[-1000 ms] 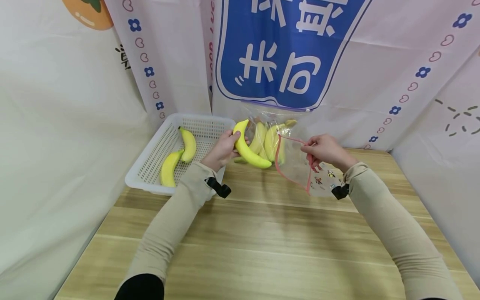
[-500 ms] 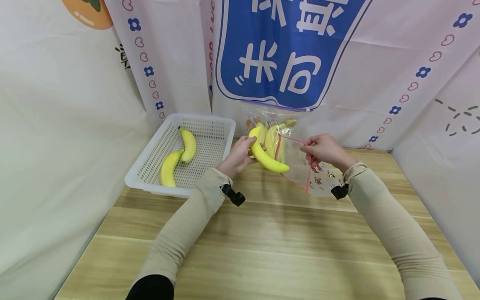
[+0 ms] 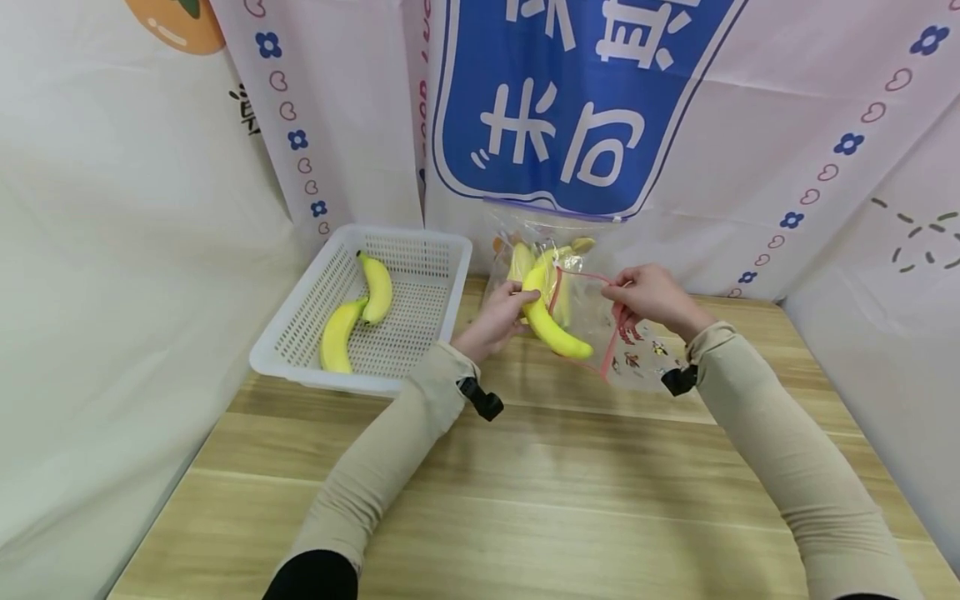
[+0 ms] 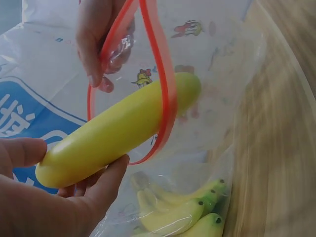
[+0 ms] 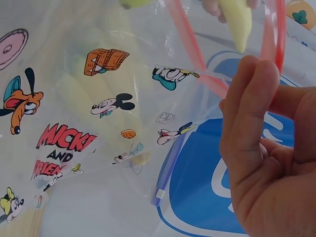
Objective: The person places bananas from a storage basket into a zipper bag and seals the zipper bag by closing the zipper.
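Note:
My left hand [image 3: 495, 321] grips a yellow banana [image 3: 557, 331] by its upper end, thumb on one side and fingers underneath. In the left wrist view the far end of that banana [image 4: 113, 126] passes through the red-edged mouth [image 4: 168, 98] of a clear cartoon-printed zip bag [image 5: 113, 84]. Its mouth is spread apart. My right hand [image 3: 651, 298] pinches the bag's red rim between thumb and fingers, holding the bag up. Behind stands a second clear bag with a purple slider [image 3: 555, 210], with several bananas [image 4: 173, 212] inside.
To the left a white perforated basket [image 3: 288, 367] holds two bananas [image 3: 377, 290]. Beneath everything is a wooden table [image 3: 525, 500]. A printed curtain [image 3: 360, 125] hangs behind, close against the back bag.
My left hand has carried the banana rightward from near the basket to the red-edged bag, its end now in the mouth. My right hand stays nearly still, pinching the rim.

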